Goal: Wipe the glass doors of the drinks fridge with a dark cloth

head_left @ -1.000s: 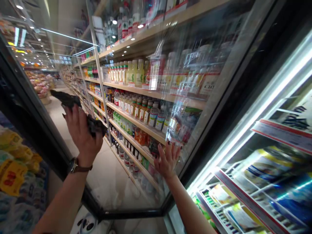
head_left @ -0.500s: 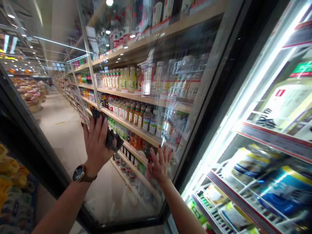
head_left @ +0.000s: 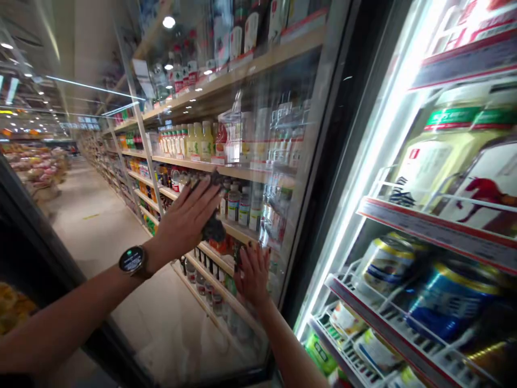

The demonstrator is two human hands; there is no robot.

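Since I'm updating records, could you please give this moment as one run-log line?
left hand: over dark crumpled cloth against black-framed glass door; right hand: open against door; beyond: labelled bottles on wooden shelves

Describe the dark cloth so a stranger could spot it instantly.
Find the black-framed glass door. Against it, the left hand, with a round watch at its wrist, lies over a crumpled dark cloth. Its dull, near-black folds set it apart from the labelled bottles seen through the glass.

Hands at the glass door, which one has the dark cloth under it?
The left hand, with the watch on its wrist: the dark cloth sticks out from beneath it. The right hand shows no cloth and no watch.
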